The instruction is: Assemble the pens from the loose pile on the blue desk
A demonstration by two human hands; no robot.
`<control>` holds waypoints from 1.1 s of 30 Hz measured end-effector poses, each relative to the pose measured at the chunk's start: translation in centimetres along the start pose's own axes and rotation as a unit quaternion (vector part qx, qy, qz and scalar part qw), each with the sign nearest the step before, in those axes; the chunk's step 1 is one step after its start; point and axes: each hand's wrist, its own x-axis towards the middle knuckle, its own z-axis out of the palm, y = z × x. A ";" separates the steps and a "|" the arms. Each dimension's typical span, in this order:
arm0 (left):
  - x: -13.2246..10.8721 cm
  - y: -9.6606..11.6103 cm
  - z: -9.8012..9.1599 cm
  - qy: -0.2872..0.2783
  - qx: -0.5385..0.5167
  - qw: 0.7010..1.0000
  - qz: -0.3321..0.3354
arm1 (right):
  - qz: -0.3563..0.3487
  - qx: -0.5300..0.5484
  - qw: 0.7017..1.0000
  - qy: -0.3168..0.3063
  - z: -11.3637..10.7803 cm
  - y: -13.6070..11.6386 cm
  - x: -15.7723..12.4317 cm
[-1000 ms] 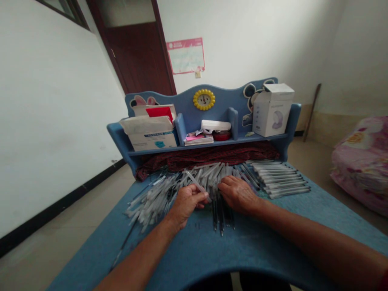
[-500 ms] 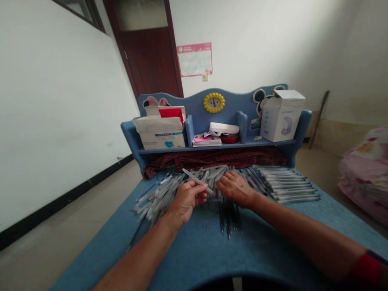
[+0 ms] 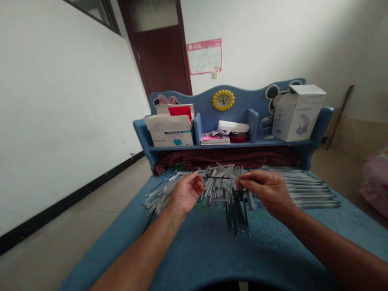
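Matt blue cloth tabletop [image 3: 194,250] – pale translucent plastic pen barrels [image 3: 218,186], glossy black refills [image 3: 238,212].

White walls [image 3: 60,101], a dark red door [image 3: 163,60] and a pale floor [image 3: 45,258] edged with black skirting [image 3: 75,198] frame a room in soft daylight. A pink poster [image 3: 204,56] hangs on the far wall above a blue children's desk [image 3: 197,250], its shelf [image 3: 257,143] bearing a yellow clock [image 3: 223,100], a white box [image 3: 297,115] and stacked papers [image 3: 212,140]. Pink bedding [image 3: 376,178] shows at the right edge.

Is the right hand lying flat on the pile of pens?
No, the right hand is lifted, pinching one end of a thin black refill that reaches the left hand.
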 end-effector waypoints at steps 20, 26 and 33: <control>-0.3 0.1 0.3 -0.019 -0.033 0.999 -0.009 | -0.004 -0.015 0.999 0.029 -0.2 0.1 0.3; -0.7 -0.6 0.7 -0.045 -0.005 0.998 -0.031 | -0.009 -0.030 0.999 0.014 0.4 0.5 0.2; -1.5 -1.9 1.4 -0.107 0.040 0.992 -0.051 | 0.032 0.017 0.995 -0.094 1.8 1.3 0.5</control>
